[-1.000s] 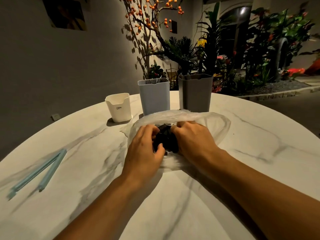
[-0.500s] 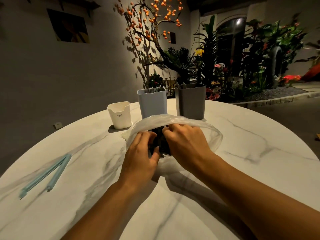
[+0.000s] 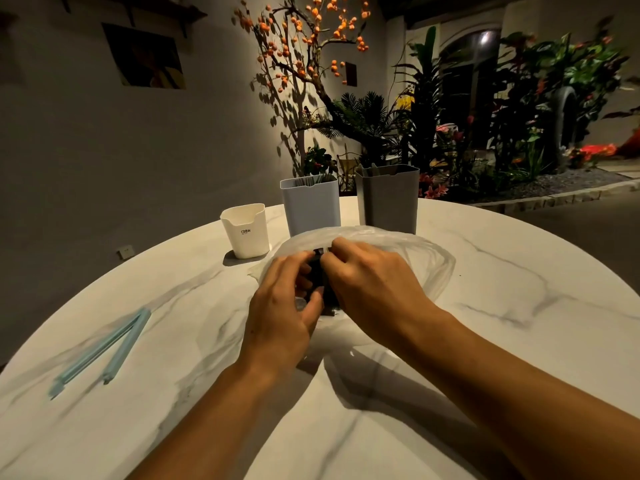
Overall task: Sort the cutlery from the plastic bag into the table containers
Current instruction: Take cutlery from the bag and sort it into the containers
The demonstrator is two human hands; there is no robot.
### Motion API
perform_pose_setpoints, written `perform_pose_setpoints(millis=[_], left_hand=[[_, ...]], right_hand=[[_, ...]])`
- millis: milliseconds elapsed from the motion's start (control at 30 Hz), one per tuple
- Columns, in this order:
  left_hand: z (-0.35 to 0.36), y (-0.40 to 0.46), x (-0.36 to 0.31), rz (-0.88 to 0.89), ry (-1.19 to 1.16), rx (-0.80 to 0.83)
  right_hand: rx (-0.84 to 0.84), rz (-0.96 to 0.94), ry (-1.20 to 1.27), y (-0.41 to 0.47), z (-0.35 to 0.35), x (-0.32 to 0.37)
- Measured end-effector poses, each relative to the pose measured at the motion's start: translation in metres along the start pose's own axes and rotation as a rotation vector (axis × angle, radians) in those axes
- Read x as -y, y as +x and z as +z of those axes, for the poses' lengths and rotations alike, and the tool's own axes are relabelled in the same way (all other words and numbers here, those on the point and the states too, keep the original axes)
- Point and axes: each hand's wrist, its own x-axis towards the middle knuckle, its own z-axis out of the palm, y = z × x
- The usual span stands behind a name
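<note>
A clear plastic bag (image 3: pixel 420 252) lies on the white marble table (image 3: pixel 519 306). Both hands are in its mouth, around a bundle of dark cutlery (image 3: pixel 317 277). My left hand (image 3: pixel 282 306) curls round the bundle from the left. From the right, my right hand (image 3: pixel 372 282) pinches its top with fingertips. Most of the bundle is hidden by the fingers. Behind the bag stand three containers: a short white cup (image 3: pixel 246 230), a tall light-blue bin (image 3: pixel 309 204) and a tall grey bin (image 3: pixel 387 197). Utensil tips show above both tall rims.
A light-blue sealing clip (image 3: pixel 104 349) lies open on the table at the left. Beyond the table's far edge are a wall and many plants.
Both hands stay on the cutlery bundle in the bag. My right fingertips have shifted up to the bundle's top, and the hands seem slightly lifted. The camera has tilted up a little.
</note>
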Motion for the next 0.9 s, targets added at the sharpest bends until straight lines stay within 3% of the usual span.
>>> perform_pose_setpoints(millis=[267, 400, 600, 900], left_hand=[[0.001, -0.007, -0.008, -0.036, -0.078, -0.022], [0.000, -0.007, -0.007, -0.082, -0.098, 0.008], [0.002, -0.008, -0.002, -0.159, -0.061, 0.124], [0.002, -0.006, -0.001, -0.142, -0.034, 0.084]], right_hand=[[-0.013, -0.118, 0.074, 0.000, -0.002, 0.010], [0.061, -0.148, 0.081, -0.002, 0.002, 0.007], [0.215, -0.092, 0.193, -0.008, 0.006, -0.003], [0.275, -0.043, 0.239, -0.010, 0.008, -0.006]])
